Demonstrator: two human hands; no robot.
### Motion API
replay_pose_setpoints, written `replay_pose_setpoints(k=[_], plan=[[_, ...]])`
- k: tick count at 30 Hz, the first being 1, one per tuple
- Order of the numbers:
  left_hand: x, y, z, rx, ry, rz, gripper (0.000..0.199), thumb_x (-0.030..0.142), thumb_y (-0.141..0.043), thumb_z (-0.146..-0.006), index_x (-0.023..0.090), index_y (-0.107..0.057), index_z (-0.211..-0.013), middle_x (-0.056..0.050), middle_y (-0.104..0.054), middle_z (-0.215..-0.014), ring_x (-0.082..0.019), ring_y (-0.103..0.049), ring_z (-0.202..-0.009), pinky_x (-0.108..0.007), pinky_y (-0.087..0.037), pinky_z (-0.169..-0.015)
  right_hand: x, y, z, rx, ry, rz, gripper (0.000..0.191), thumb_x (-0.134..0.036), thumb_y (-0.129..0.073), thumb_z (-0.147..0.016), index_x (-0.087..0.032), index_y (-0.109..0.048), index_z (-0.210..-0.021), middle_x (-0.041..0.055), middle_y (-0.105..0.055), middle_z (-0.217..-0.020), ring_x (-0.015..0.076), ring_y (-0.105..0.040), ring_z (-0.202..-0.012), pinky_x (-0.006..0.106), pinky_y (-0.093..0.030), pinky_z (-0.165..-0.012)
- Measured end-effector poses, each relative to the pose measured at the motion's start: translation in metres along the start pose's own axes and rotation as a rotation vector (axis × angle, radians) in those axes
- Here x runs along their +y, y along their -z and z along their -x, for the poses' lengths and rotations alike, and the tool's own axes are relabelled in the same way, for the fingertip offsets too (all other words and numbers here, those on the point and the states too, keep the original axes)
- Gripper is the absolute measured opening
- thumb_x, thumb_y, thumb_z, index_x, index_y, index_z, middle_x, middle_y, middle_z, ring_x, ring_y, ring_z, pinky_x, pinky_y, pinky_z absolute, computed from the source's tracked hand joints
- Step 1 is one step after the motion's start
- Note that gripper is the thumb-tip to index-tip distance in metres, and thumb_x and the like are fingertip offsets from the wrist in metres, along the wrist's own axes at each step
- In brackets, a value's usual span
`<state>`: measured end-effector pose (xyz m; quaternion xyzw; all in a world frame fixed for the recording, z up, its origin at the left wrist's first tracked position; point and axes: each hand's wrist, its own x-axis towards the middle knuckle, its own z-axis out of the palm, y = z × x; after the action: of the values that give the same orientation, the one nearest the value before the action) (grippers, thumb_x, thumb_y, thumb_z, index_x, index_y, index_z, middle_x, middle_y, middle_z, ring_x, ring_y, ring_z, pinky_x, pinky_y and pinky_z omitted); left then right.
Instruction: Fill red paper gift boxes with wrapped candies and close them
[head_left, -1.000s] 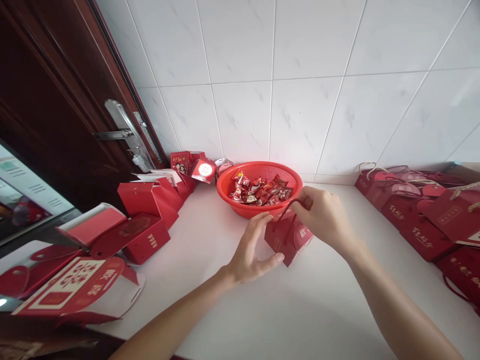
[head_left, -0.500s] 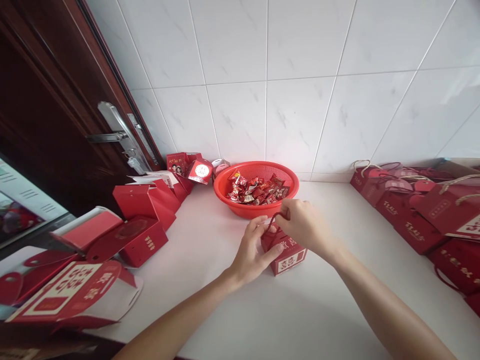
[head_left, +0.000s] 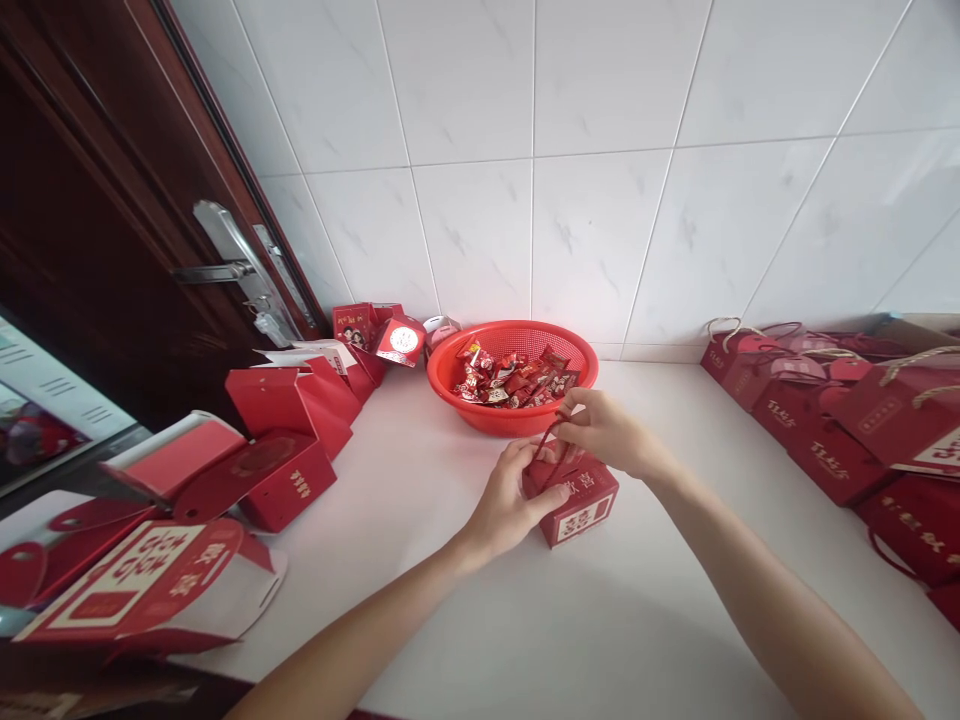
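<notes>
Much tabletop (head_left: 626, 625) at five o'clock of one box (head_left: 581, 507), one basket rim (head_left: 484, 413) at eleven; our left hand (head_left: 508, 507) half-curls round the box, right hand (head_left: 606, 432) pinches one cord (head_left: 548, 437).

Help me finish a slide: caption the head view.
Left hand grips a red box, right hand at its cord, near a basket of sweets.

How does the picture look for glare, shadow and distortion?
Head view: wide-angle distortion, joints of the white tiled wall fanning outward at the sides; head view: faint glare at its right; head view: soft shadow on the white tabletop; head view: large print on the held red cardboard box legible.
</notes>
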<state>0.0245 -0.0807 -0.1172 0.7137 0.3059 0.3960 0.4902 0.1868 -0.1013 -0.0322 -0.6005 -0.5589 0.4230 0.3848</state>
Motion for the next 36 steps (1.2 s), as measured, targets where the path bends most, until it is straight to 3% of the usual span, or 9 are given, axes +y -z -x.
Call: replay_pose_setpoints(k=[6, 16, 23, 31, 36], plan=[[-0.002, -0.002, -0.001, 0.013, -0.007, -0.001, 0.027, 0.026, -0.078, -0.075, 0.020, -0.064, -0.097, -0.007, -0.065, -0.111, -0.027, -0.062, -0.108, -0.045, -0.049, -0.099, 0.003, -0.002, -0.003, -0.013, -0.050, -0.094, 0.019, -0.014, -0.060, -0.079, -0.023, -0.043, -0.077, -0.0054, -0.060, -0.051, 0.0125, -0.058, -0.046, 0.024, -0.052, -0.052], [0.007, -0.001, -0.004, -0.079, -0.074, 0.009, 0.012, 0.021, -0.072, -0.080, 0.021, -0.066, -0.090, -0.004, -0.070, -0.093, -0.025, -0.065, -0.097, -0.041, -0.051, -0.092, 0.005, -0.007, -0.001, -0.097, -0.066, 0.051, 0.018, -0.006, -0.053, -0.079, -0.022, -0.044, -0.075, -0.0057, -0.059, -0.061, 0.0142, -0.063, -0.053, 0.025, -0.051, -0.054], [0.005, 0.003, -0.002, -0.094, -0.050, 0.063, 0.033, 0.035, -0.077, -0.078, 0.021, -0.066, -0.106, -0.008, -0.067, -0.111, -0.028, -0.061, -0.110, -0.044, -0.048, -0.098, 0.009, -0.011, -0.002, -0.122, -0.031, 0.089, 0.019, -0.005, -0.050, -0.084, -0.021, -0.045, -0.075, -0.0055, -0.062, -0.060, 0.0133, -0.066, -0.056, 0.022, -0.050, -0.052], [-0.007, 0.015, -0.002, -0.095, -0.027, 0.190, 0.052, 0.047, -0.067, -0.082, 0.018, -0.056, -0.124, -0.014, -0.060, -0.131, -0.033, -0.051, -0.128, -0.046, -0.041, -0.106, 0.000, -0.002, 0.004, -0.056, -0.046, 0.043, 0.014, -0.009, -0.055, -0.083, -0.020, -0.048, -0.077, -0.0042, -0.061, -0.055, 0.0139, -0.064, -0.054, 0.024, -0.050, -0.057], [-0.011, 0.015, 0.000, -0.062, 0.005, 0.277, 0.054, 0.050, -0.065, -0.082, 0.018, -0.053, -0.124, -0.013, -0.060, -0.128, -0.029, -0.056, -0.121, -0.040, -0.043, -0.102, -0.006, 0.014, 0.011, 0.008, 0.126, -0.012, 0.013, -0.020, -0.063, -0.077, -0.020, -0.050, -0.075, -0.0004, -0.065, -0.065, 0.0157, -0.064, -0.065, 0.025, -0.047, -0.061]])
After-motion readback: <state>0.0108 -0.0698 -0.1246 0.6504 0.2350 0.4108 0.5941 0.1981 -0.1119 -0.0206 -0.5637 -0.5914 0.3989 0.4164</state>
